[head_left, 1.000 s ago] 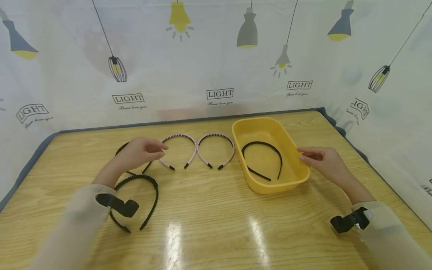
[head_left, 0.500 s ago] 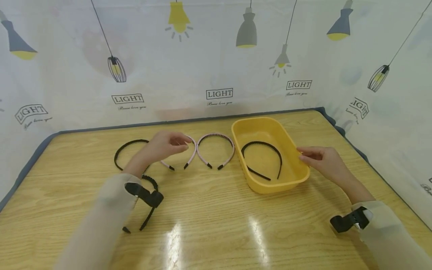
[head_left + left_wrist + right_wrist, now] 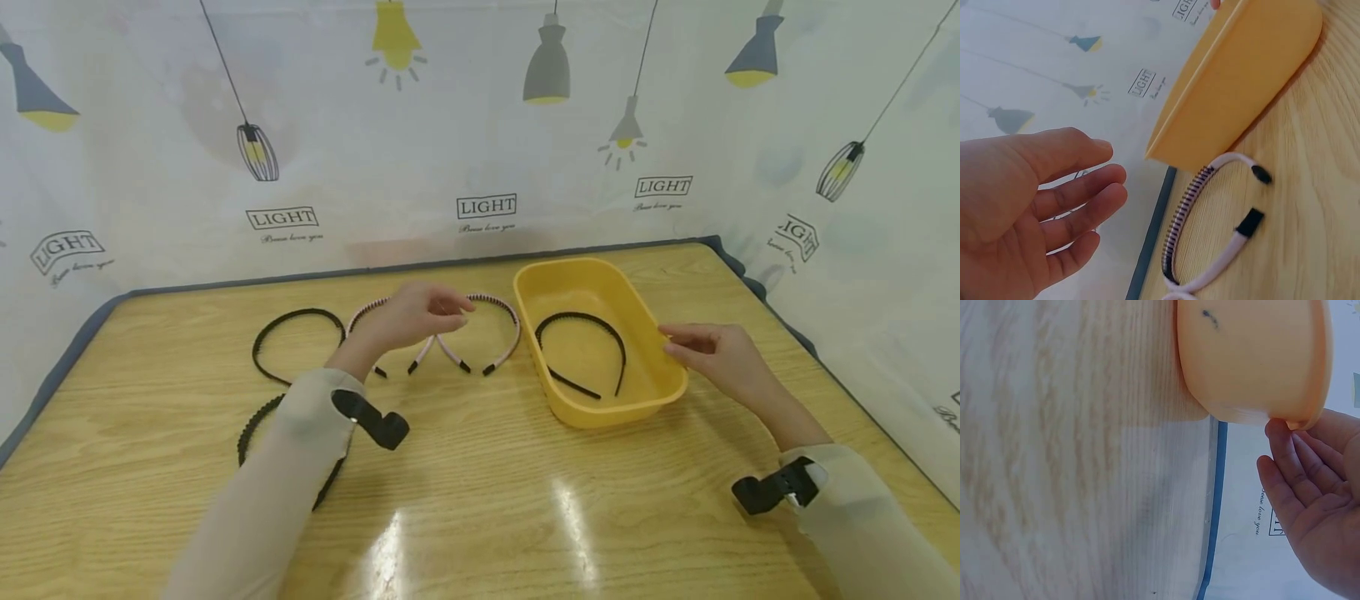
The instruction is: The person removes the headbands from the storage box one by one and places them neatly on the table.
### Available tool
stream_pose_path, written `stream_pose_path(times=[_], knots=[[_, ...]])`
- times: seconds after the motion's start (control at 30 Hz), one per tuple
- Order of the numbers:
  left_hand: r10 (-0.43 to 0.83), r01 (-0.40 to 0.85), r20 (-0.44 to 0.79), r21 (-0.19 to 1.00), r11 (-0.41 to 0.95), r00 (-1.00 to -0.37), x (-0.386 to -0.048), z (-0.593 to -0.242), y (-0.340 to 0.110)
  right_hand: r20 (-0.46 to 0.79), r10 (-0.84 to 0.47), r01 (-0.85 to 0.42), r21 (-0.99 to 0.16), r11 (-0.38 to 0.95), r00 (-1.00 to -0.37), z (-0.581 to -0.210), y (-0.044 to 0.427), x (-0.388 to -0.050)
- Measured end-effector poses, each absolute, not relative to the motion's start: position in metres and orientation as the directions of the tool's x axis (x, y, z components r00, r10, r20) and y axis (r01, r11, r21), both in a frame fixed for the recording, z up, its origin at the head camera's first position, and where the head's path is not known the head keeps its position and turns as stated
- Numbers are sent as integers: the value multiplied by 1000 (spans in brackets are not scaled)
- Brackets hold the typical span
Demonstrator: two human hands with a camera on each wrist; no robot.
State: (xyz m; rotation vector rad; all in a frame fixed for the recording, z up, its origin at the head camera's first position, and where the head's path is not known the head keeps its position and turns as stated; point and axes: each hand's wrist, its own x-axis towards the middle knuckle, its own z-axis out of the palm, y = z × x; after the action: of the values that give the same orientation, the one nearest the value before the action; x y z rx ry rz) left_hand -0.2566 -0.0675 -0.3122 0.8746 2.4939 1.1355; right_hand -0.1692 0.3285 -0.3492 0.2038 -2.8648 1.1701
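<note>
My left hand (image 3: 408, 321) hovers over two pink headbands on the table, its fingers relaxed and holding nothing, as the left wrist view confirms. It partly covers the left pink headband (image 3: 362, 312); the right pink headband (image 3: 517, 323) shows more fully, close to the basin. With thumb and fingers, my right hand (image 3: 720, 360) pinches the right rim of a yellow plastic basin (image 3: 600, 418). Inside the basin lies a black toothed headband (image 3: 579, 316).
Two more black headbands lie at the left: a thin black headband (image 3: 298, 313) farther back and a ridged black headband (image 3: 243, 437) nearer, partly hidden by the left sleeve. A patterned cloth (image 3: 390, 167) hangs behind the wooden table (image 3: 480, 500).
My left hand has moved rightward, from over the black headbands to over the pink ones. The right hand stays on the basin's rim, and the basin has not moved.
</note>
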Motion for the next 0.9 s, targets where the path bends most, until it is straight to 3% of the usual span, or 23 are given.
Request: stream_pose_path(times=[0.4,0.9], knots=[[672,451,53,779,435,-739,-260,-315,-28,76,-105,-128,-703,700,-991,-350,330,-170],[699,484,48,755,442,-713,-271,-315,16,69,-107,-124,-719,684,-992,-350,330,-169]])
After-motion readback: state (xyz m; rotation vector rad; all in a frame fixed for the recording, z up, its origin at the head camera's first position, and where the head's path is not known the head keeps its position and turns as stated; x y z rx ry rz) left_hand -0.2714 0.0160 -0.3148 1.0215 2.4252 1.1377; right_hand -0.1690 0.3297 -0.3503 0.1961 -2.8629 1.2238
